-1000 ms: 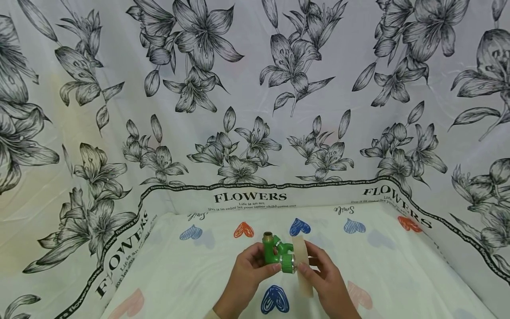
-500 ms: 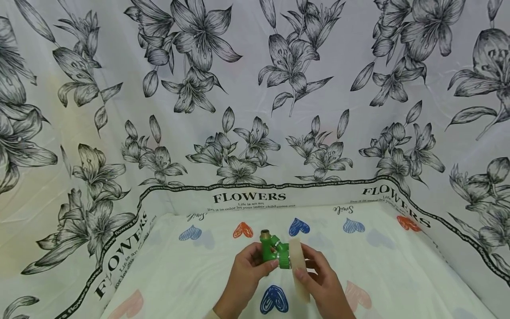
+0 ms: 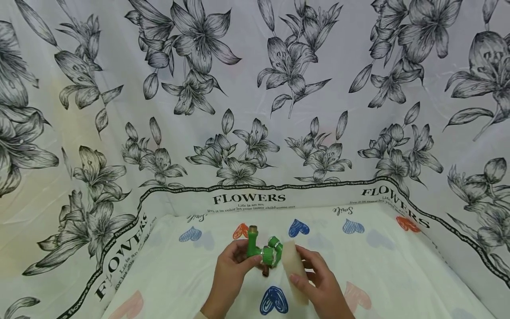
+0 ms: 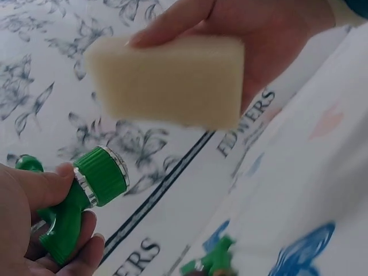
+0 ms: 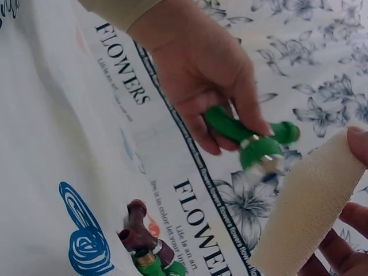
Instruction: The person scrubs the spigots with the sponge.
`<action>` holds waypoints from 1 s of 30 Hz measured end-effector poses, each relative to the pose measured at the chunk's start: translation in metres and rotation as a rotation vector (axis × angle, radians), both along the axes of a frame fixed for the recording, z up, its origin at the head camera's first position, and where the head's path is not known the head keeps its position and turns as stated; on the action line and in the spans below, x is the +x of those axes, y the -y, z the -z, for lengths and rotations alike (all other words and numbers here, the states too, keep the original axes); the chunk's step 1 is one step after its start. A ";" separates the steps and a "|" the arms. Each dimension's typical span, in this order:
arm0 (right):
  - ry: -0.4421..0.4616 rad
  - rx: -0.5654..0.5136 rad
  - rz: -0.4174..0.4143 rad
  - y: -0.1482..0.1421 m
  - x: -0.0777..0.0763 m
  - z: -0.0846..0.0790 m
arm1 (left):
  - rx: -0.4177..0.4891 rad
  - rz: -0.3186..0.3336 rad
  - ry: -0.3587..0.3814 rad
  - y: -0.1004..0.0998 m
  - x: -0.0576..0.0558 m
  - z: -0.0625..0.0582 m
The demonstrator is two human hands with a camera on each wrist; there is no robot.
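My left hand [image 3: 233,266] grips a green branched pipe fitting [image 3: 255,248] with a brass-coloured end pointing up. Its ribbed collar and silver ring [image 4: 103,175] show plainly in the left wrist view, thumb pressed near the collar. In my right hand [image 3: 322,279] is a beige sponge block [image 3: 295,270], held upright between thumb and fingers. The right wrist view shows the sponge's [image 5: 310,213] porous face. A gap separates sponge and held fitting in the head view. My right palm is hidden.
On the white heart-printed cloth [image 3: 179,274], just beyond my hands, lie another green fitting [image 3: 275,243] and a dark red fitting [image 5: 144,230]. Flower-printed fabric [image 3: 239,88] rises behind and at both sides.
My left hand has moved left with the green fitting, away from the sponge. The sponge has shifted slightly left and turned, showing more of its face. The fittings on the cloth are less covered.
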State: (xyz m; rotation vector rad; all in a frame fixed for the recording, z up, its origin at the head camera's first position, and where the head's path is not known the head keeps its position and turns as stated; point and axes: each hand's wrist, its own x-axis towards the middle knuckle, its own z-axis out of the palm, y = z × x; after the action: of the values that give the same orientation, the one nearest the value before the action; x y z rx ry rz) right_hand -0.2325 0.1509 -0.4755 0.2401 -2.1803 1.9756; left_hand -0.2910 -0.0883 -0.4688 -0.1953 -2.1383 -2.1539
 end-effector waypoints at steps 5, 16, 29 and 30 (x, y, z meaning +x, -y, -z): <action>-0.003 0.013 0.016 -0.005 0.001 0.000 | -0.086 -0.189 0.000 0.043 -0.007 0.009; -0.011 0.055 0.034 -0.016 0.002 -0.004 | -0.337 -0.596 0.207 0.187 -0.006 0.035; 0.039 0.076 0.033 -0.014 -0.002 -0.002 | -0.730 -0.723 0.387 0.270 0.011 0.079; 0.042 0.073 0.034 -0.015 -0.002 -0.002 | -0.763 -0.702 0.398 0.273 0.010 0.080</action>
State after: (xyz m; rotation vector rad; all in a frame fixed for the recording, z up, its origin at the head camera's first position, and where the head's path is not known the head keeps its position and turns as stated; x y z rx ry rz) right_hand -0.2343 0.1654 -0.4737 0.1717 -2.2697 1.9021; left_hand -0.2806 -0.3614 -0.5491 0.8609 -2.5788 -0.9978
